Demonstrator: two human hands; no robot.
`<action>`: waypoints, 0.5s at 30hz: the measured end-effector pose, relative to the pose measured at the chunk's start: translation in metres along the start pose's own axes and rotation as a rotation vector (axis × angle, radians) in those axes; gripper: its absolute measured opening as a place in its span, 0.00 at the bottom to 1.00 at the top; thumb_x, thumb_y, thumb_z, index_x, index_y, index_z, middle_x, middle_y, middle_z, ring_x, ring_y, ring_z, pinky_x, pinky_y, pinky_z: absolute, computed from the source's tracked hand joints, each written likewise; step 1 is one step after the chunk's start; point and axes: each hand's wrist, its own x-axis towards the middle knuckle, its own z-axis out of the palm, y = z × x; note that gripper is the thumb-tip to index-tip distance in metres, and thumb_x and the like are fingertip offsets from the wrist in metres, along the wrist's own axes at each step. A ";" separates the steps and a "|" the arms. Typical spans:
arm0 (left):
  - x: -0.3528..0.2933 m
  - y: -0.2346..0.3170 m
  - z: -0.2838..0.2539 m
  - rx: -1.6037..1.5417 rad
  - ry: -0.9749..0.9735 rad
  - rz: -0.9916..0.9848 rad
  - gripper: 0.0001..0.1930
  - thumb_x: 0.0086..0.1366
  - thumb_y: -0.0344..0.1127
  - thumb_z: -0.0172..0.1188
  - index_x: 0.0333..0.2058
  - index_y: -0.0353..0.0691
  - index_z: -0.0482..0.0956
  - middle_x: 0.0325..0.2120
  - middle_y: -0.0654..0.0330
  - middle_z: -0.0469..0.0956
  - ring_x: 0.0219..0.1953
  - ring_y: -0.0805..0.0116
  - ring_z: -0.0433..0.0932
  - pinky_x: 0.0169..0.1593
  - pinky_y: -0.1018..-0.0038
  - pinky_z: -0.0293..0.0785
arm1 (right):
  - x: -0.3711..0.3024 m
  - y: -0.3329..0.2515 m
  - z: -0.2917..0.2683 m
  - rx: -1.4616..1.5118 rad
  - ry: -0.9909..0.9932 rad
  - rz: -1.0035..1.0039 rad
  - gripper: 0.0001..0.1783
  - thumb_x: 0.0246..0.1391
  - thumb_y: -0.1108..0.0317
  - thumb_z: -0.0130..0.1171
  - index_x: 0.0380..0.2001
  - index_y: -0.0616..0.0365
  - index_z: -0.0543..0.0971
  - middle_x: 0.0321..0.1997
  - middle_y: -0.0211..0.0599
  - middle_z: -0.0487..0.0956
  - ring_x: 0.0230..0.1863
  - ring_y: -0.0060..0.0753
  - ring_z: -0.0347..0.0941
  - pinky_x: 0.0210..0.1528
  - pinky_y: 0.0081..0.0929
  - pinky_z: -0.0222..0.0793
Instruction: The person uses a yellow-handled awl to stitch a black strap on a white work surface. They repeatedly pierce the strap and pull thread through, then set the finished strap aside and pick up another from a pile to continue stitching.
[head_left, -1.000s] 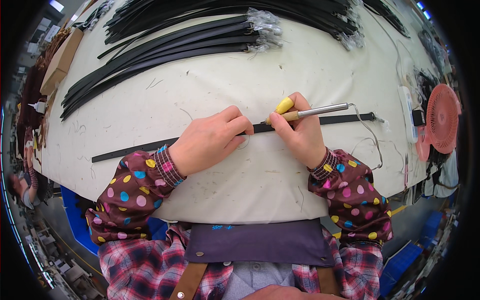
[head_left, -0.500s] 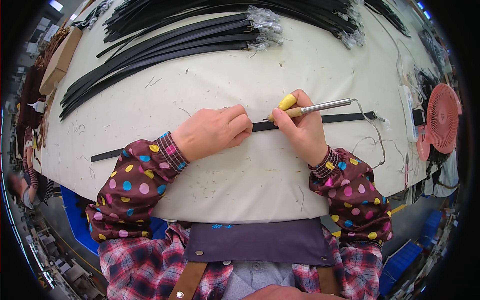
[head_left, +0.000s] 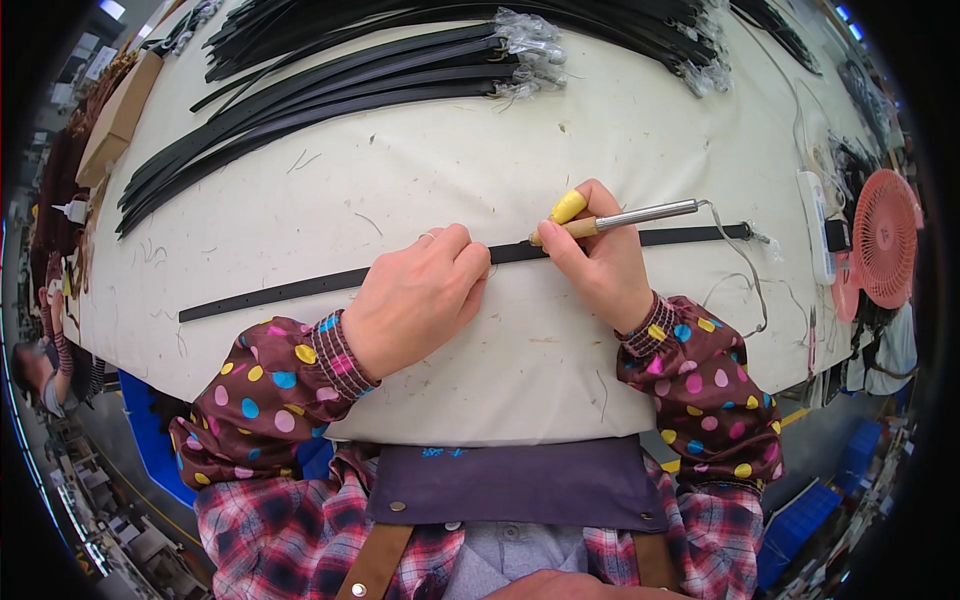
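A long black belt (head_left: 300, 287) lies across the table in front of me, its punched end to the left and its plastic-wrapped buckle end to the right. My right hand (head_left: 606, 262) grips a soldering-iron-like pen (head_left: 645, 214) with a wooden grip, metal barrel and cord. The pen's tip is at the belt's upper edge. A yellow cover sits on one finger of that hand. My left hand (head_left: 425, 293), with a ring on one finger, lies over the belt just left of the tip. Its fingers are closed in a pinch; what they hold is hidden.
Bundles of black belts (head_left: 330, 95) with plastic-wrapped buckles lie along the far side. A pink fan (head_left: 886, 238) and a white power strip (head_left: 817, 228) stand at the right edge. Thread scraps dot the table (head_left: 660, 140). A cardboard box (head_left: 118, 120) is at far left, near another person (head_left: 42, 368).
My left hand has shifted slightly left and toward me, uncovering more of the belt's left part. The pen in my right hand has moved slightly left, its tip now down at the belt.
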 end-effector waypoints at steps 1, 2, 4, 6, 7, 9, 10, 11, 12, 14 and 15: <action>0.001 -0.003 0.001 0.014 -0.001 0.021 0.07 0.58 0.31 0.62 0.34 0.41 0.73 0.30 0.59 0.71 0.32 0.60 0.77 0.32 0.70 0.74 | 0.000 0.001 0.000 0.005 0.000 -0.010 0.11 0.57 0.70 0.62 0.32 0.59 0.69 0.23 0.25 0.73 0.23 0.11 0.65 0.25 0.15 0.60; 0.003 -0.005 0.000 -0.056 -0.020 0.014 0.06 0.59 0.31 0.61 0.33 0.40 0.73 0.29 0.59 0.71 0.32 0.60 0.77 0.32 0.69 0.74 | 0.000 0.002 0.000 0.010 -0.001 -0.019 0.11 0.57 0.70 0.62 0.32 0.59 0.69 0.23 0.25 0.73 0.23 0.11 0.65 0.25 0.15 0.60; 0.007 -0.011 -0.004 -0.197 -0.060 0.005 0.05 0.61 0.30 0.59 0.32 0.39 0.72 0.28 0.58 0.71 0.30 0.59 0.76 0.31 0.66 0.74 | -0.001 0.002 0.001 -0.002 -0.018 -0.030 0.11 0.56 0.70 0.63 0.32 0.59 0.69 0.23 0.25 0.73 0.23 0.11 0.65 0.25 0.15 0.60; 0.014 -0.020 -0.004 -0.356 -0.054 -0.029 0.05 0.62 0.30 0.58 0.33 0.38 0.72 0.28 0.57 0.74 0.29 0.57 0.77 0.32 0.66 0.74 | -0.002 0.001 0.002 -0.039 -0.051 -0.038 0.12 0.56 0.70 0.64 0.32 0.59 0.69 0.23 0.25 0.73 0.23 0.11 0.65 0.25 0.15 0.60; 0.016 -0.023 -0.003 -0.434 -0.049 -0.050 0.04 0.63 0.30 0.58 0.34 0.38 0.72 0.29 0.56 0.75 0.29 0.56 0.77 0.32 0.65 0.74 | -0.002 0.000 0.002 -0.069 -0.075 -0.042 0.12 0.55 0.70 0.64 0.32 0.59 0.69 0.23 0.25 0.73 0.23 0.11 0.65 0.25 0.15 0.60; 0.017 -0.027 -0.001 -0.467 -0.044 -0.069 0.05 0.64 0.29 0.58 0.35 0.36 0.72 0.28 0.57 0.76 0.27 0.63 0.76 0.32 0.71 0.73 | -0.003 -0.002 0.003 -0.112 -0.108 -0.044 0.13 0.55 0.70 0.65 0.32 0.59 0.69 0.23 0.25 0.73 0.23 0.11 0.64 0.24 0.15 0.61; 0.017 -0.027 -0.001 -0.485 -0.042 -0.076 0.05 0.64 0.28 0.58 0.35 0.35 0.72 0.27 0.57 0.76 0.26 0.67 0.76 0.33 0.74 0.73 | -0.004 -0.003 0.004 -0.125 -0.117 -0.043 0.13 0.54 0.69 0.65 0.31 0.58 0.69 0.23 0.25 0.73 0.22 0.11 0.64 0.24 0.15 0.61; 0.018 -0.027 -0.001 -0.496 -0.043 -0.090 0.05 0.64 0.28 0.58 0.35 0.35 0.72 0.27 0.57 0.77 0.26 0.67 0.76 0.33 0.74 0.73 | -0.004 -0.003 0.004 -0.136 -0.127 -0.042 0.13 0.54 0.69 0.66 0.31 0.58 0.69 0.23 0.25 0.73 0.22 0.11 0.64 0.24 0.15 0.61; 0.018 -0.026 -0.001 -0.508 -0.046 -0.103 0.05 0.65 0.28 0.58 0.36 0.35 0.72 0.27 0.57 0.77 0.26 0.67 0.77 0.33 0.74 0.73 | -0.004 -0.003 0.004 -0.150 -0.123 -0.046 0.14 0.54 0.69 0.66 0.31 0.58 0.69 0.23 0.25 0.73 0.22 0.12 0.65 0.24 0.16 0.61; 0.019 -0.026 0.000 -0.522 -0.044 -0.117 0.05 0.65 0.29 0.58 0.36 0.35 0.72 0.26 0.57 0.77 0.26 0.67 0.78 0.33 0.74 0.74 | -0.004 -0.002 0.005 -0.178 -0.116 -0.055 0.14 0.54 0.68 0.67 0.31 0.59 0.69 0.23 0.26 0.74 0.22 0.13 0.65 0.24 0.16 0.62; 0.018 -0.026 0.001 -0.524 -0.039 -0.118 0.05 0.65 0.29 0.58 0.36 0.35 0.72 0.26 0.58 0.78 0.26 0.67 0.78 0.33 0.74 0.74 | -0.004 -0.003 0.005 -0.191 -0.121 -0.055 0.14 0.54 0.68 0.67 0.31 0.59 0.69 0.23 0.27 0.74 0.22 0.13 0.66 0.24 0.16 0.62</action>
